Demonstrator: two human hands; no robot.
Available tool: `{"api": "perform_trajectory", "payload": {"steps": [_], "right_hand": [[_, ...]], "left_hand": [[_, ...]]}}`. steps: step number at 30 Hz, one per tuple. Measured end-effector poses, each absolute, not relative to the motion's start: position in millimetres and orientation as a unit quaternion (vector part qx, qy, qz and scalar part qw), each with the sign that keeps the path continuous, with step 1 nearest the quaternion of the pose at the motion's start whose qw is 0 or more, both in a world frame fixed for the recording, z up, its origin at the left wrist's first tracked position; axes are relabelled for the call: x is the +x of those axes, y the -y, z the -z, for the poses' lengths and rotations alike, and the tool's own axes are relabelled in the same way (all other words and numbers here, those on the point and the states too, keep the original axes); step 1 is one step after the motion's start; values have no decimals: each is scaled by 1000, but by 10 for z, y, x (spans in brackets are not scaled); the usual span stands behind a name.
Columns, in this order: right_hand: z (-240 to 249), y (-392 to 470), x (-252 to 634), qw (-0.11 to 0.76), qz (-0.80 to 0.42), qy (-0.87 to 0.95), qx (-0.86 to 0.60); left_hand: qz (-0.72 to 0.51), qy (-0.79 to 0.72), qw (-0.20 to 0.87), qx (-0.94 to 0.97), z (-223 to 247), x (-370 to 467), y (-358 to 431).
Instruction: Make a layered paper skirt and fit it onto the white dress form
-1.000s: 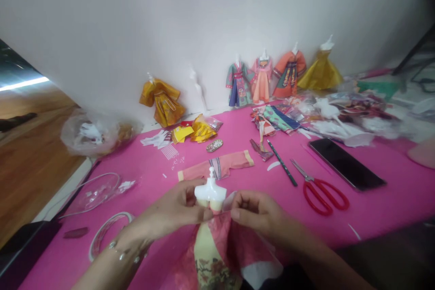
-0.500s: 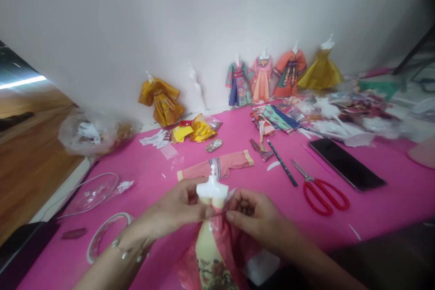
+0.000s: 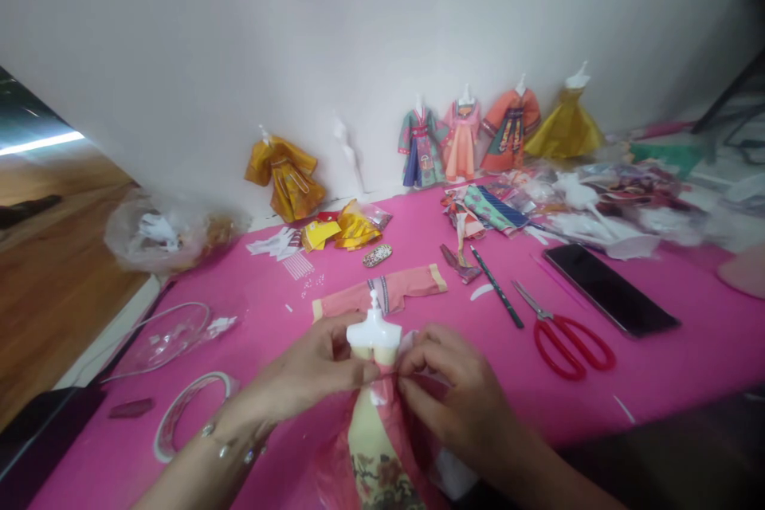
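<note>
Head view: I record the left hand [image 3: 326,362] clasping an upright, glossy white plastic doll form [image 3: 374,331] near the flat pink tabletop's [image 3: 657,370] front edge, thumb at the waist, where the right hand [image 3: 451,386] pinches sheer red cloth [image 3: 403,437]. Should that thumb slacken, I judge the cloth could slip down the smooth form.

Scissors [image 3: 543,313], fabric scraps [image 3: 493,209] and dressed mannequins [image 3: 421,151] suggest a craft workspace.
</note>
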State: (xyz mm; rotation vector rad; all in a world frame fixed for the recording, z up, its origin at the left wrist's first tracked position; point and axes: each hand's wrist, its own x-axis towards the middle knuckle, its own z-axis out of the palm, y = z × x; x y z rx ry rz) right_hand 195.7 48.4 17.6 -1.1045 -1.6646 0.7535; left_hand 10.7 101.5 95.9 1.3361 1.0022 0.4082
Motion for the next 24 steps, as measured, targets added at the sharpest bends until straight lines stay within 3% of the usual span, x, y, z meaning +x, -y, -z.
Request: {"api": "perform_trajectory", "payload": {"steps": [3, 8, 13, 18, 24], "right_hand": [[-183, -500, 1976, 468, -329, 674, -467], [-157, -569, 2008, 417, -498, 579, -493], [-131, -608, 2026, 435, -558, 519, -479], [-177, -662, 2118, 365, -709, 491, -352], [-189, -718, 2222, 358, -678, 564, -307]], "left_hand": [[-170, -435, 652, 598, -968, 125, -1008], [-166, -406, 671, 598, -939, 151, -1011], [-142, -402, 676, 602, -909, 165, -1006], [-133, -379, 696, 595, -924, 170, -1004], [-108, -383, 686, 609, -920, 136, -1037]]}}
